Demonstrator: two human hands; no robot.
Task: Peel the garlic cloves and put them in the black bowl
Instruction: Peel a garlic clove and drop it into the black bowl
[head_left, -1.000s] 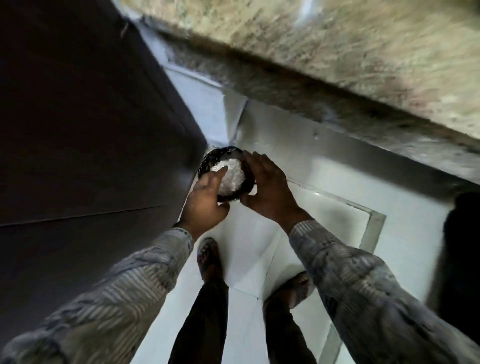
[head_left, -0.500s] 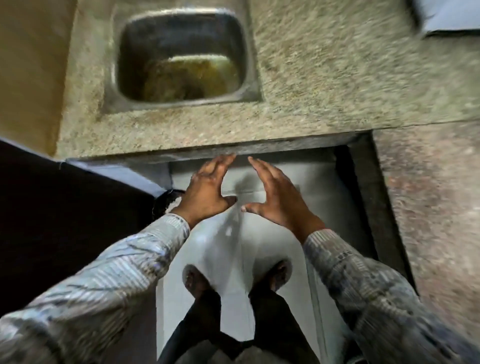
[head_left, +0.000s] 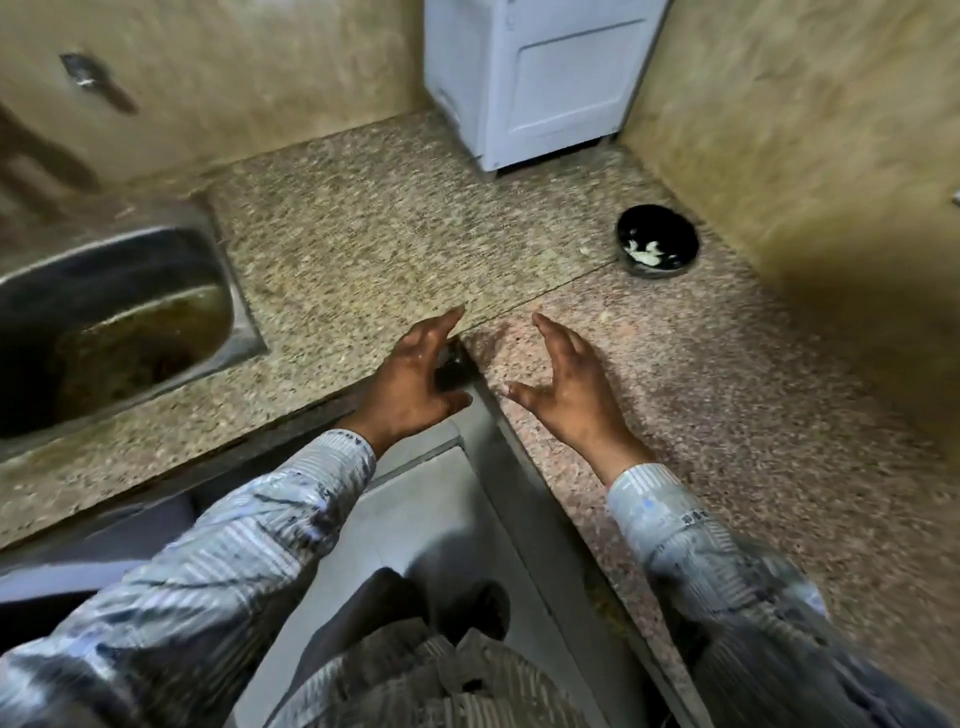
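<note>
My left hand (head_left: 415, 384) and right hand (head_left: 566, 379) hover at frame centre, palms facing each other, fingers spread and relaxed, holding nothing. The black bowl (head_left: 678, 228) sits upper right on the granite counter (head_left: 389, 234), pale garlic cloves (head_left: 644, 253) inside; the steel sink (head_left: 104, 322) lies far left.

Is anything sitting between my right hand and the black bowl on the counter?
Nothing visible does. Only open speckled counter lies between the right hand and the black bowl, which holds a few pale pieces. The white cabinet stands farther back, off that line.
</note>
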